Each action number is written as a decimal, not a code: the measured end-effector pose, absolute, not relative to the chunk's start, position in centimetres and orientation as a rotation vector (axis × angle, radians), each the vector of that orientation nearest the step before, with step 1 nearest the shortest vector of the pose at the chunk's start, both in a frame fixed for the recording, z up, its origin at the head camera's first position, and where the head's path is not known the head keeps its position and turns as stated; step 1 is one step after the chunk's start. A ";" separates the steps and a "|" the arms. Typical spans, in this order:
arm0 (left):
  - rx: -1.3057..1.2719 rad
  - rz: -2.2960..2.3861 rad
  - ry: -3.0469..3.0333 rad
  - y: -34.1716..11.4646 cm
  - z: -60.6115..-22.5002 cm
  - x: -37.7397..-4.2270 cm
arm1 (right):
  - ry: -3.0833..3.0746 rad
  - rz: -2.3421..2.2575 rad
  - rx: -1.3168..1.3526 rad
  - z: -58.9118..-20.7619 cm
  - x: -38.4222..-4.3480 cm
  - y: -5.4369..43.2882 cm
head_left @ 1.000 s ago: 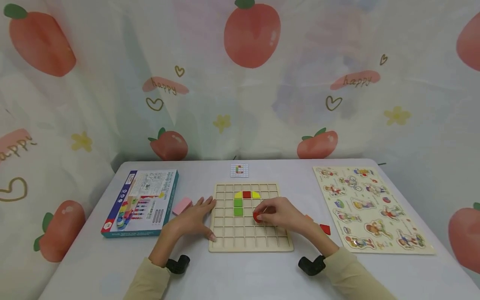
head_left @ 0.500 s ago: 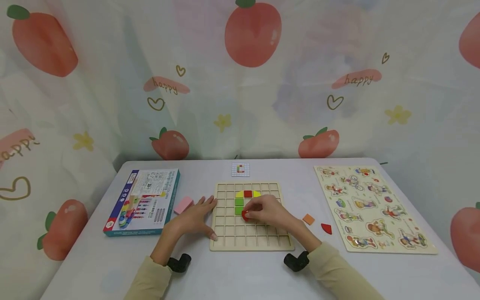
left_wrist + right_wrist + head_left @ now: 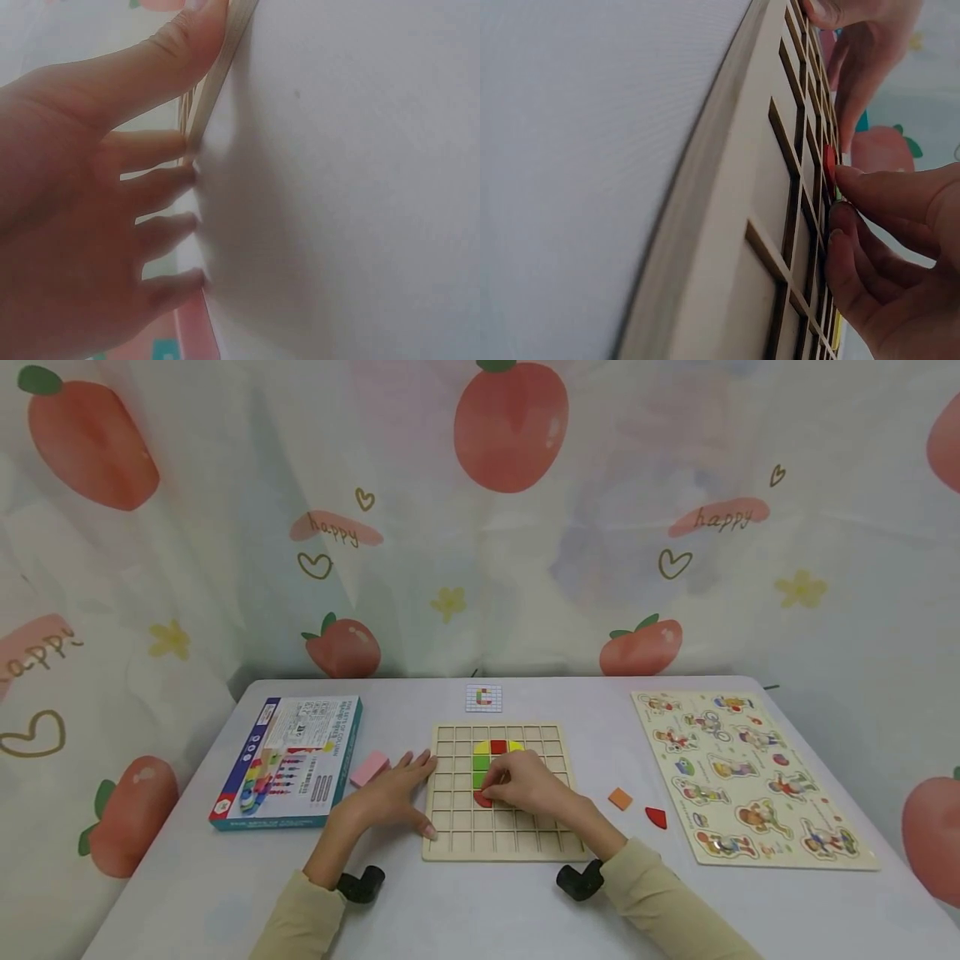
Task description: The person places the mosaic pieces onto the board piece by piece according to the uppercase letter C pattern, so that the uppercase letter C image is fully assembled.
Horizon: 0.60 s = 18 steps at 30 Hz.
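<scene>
My right hand [image 3: 525, 787] reaches over a wooden grid board [image 3: 502, 857] and pinches a red quarter-circle tile [image 3: 482, 799] at the cell just below two stacked green squares [image 3: 480, 772]. In the right wrist view the thumb lies against the red tile [image 3: 829, 165]; its far side is hidden. Above the greens run a yellow corner tile [image 3: 481, 748], a red square [image 3: 498, 747] and a second yellow tile [image 3: 516, 746], partly covered by the hand. My left hand [image 3: 387, 793] rests at the board's left edge, fingers spread, its thumb touching the rim.
An orange square [image 3: 620, 798] and another red quarter-circle tile [image 3: 656, 817] lie right of the board. A pink block [image 3: 369, 768] sits by the left hand. A pattern card [image 3: 483, 698] lies behind; a boxed toy [image 3: 292, 764] stands left, a picture puzzle board [image 3: 750, 777] right.
My right hand has carried the red tile leftward across the grid to the cell under the green squares. The orange square has come into view. The left hand stays in place.
</scene>
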State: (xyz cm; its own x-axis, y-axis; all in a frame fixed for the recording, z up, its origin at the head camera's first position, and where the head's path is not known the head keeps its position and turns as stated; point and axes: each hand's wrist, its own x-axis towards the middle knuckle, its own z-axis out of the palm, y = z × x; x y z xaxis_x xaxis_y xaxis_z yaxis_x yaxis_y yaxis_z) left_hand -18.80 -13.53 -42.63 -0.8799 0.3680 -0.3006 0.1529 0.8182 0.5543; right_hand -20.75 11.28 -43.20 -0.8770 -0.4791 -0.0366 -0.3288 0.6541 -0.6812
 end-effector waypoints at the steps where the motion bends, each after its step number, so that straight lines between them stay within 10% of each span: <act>1: 0.391 0.749 2.603 -13.5 -42.6 -18.8 | 2.655 -1.032 -0.665 -43.2 -20.7 11.3; 18: 0.394 0.759 2.592 -13.5 -42.3 -18.7 | 2.650 -1.030 -0.798 -43.2 -20.2 12.2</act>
State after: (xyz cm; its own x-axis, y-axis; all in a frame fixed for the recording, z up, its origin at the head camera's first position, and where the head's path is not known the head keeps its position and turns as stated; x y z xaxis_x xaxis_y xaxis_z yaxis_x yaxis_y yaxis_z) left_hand -18.72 -13.47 -42.30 -0.8764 0.3743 -0.3031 0.1516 0.8117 0.5641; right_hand -20.25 12.21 -43.22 -0.8377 -0.5459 0.0186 -0.4152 0.6142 -0.6711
